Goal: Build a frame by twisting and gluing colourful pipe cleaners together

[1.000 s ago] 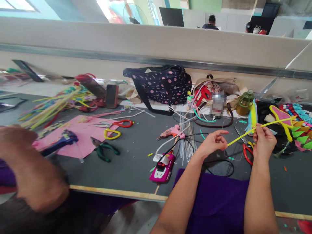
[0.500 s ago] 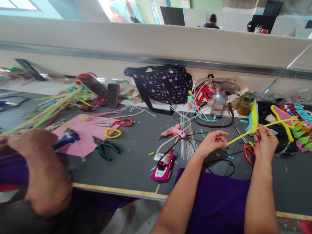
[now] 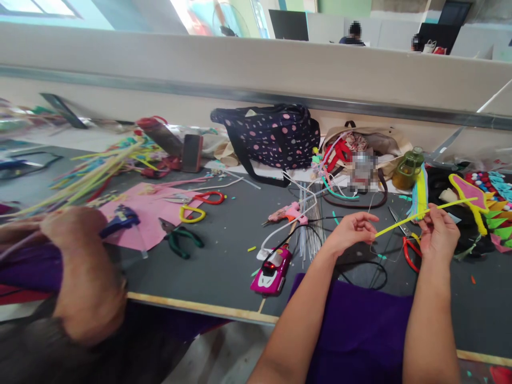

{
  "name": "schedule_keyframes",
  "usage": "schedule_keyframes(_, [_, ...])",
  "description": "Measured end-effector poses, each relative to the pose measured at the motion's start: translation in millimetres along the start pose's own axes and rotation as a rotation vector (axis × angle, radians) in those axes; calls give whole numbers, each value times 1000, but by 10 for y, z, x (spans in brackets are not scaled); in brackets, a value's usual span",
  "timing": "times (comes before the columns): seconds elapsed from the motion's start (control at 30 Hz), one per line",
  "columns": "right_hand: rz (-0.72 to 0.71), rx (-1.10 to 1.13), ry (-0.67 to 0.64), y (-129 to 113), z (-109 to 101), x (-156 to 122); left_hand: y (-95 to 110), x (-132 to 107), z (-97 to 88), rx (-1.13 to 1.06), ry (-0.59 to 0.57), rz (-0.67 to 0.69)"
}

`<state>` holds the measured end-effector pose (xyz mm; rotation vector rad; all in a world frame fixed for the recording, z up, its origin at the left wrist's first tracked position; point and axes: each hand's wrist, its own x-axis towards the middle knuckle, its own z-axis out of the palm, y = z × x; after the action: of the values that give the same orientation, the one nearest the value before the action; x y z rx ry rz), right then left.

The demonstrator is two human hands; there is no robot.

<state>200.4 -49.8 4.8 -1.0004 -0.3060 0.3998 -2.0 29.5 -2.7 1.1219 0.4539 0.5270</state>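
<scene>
A thin yellow pipe cleaner (image 3: 404, 220) stretches nearly straight between my hands, above the grey table. My left hand (image 3: 354, 232) pinches its lower left end at the fingertips, with the other fingers curled loosely. Farther along, my right hand (image 3: 440, 234) grips it between thumb and fingers, and its free end points up to the right. Beneath my hands lie a bent thin wire (image 3: 390, 260) and red-and-yellow-handled scissors (image 3: 410, 255), partly covered by my right hand. Just behind the free end is a pink shape edged in yellow (image 3: 469, 193).
Left of my arms are a magenta power strip (image 3: 272, 274), a pink glue gun (image 3: 286, 213) and clear glue sticks (image 3: 310, 237). Green-handled pliers (image 3: 184, 240) lie farther left, near a co-worker's arm (image 3: 88, 272). A dotted bag (image 3: 276, 136) and green bottle (image 3: 408, 168) stand behind.
The view has shifted slightly, moving everything a little to the right. My hands keep nearly the same hold, while the pipe cleaner's free end reaches less far right. The co-worker's arm has moved slightly.
</scene>
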Motion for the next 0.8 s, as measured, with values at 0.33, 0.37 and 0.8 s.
schedule_keyframes(0.33, [12, -19, -32, -30, 41, -47, -13, 11, 16, -2, 8, -10])
schedule_keyframes(0.37, [14, -10, -32, -31, 42, -47, -13, 13, 16, -1, 20, -3])
schedule_keyframes(0.8, [100, 50, 9, -6, 52, -61, -15, 27, 0, 8, 100, 52])
